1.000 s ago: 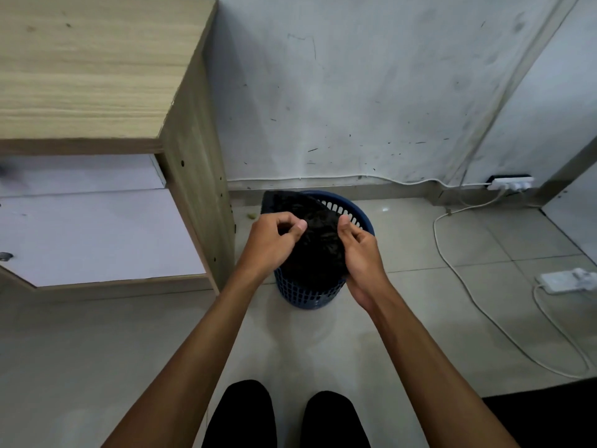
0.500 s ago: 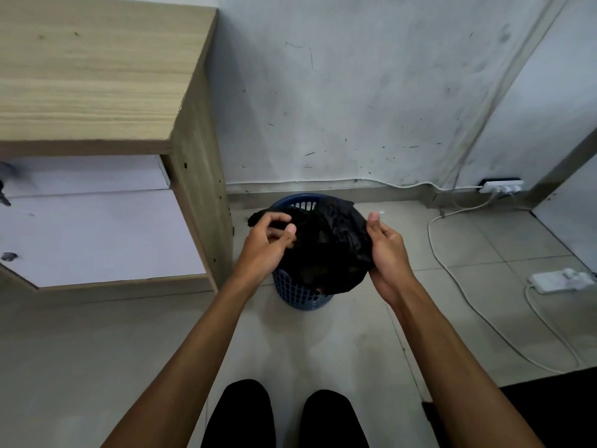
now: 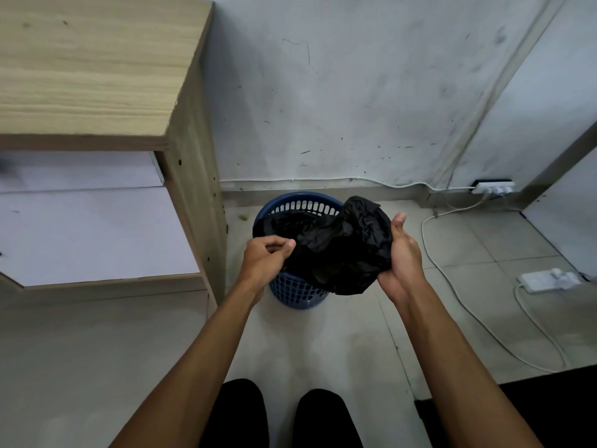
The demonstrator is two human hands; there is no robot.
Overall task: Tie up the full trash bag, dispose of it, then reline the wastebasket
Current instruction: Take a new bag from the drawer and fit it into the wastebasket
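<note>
We hold the crumpled black plastic trash bag (image 3: 339, 247) just above the round blue perforated plastic wastebasket (image 3: 298, 292), which stands on the tiled floor (image 3: 339, 344) to the right of the wooden desk (image 3: 97, 76). Our left hand (image 3: 263, 258) pinches the bag's left edge between thumb and curled fingers; our right hand (image 3: 402, 257) cups its right side with the thumb raised, its fingers hidden behind the film. We judge the bag light, limp and slippery, easily torn, so we should grip it at its open hem and spread that over the rim.
</note>
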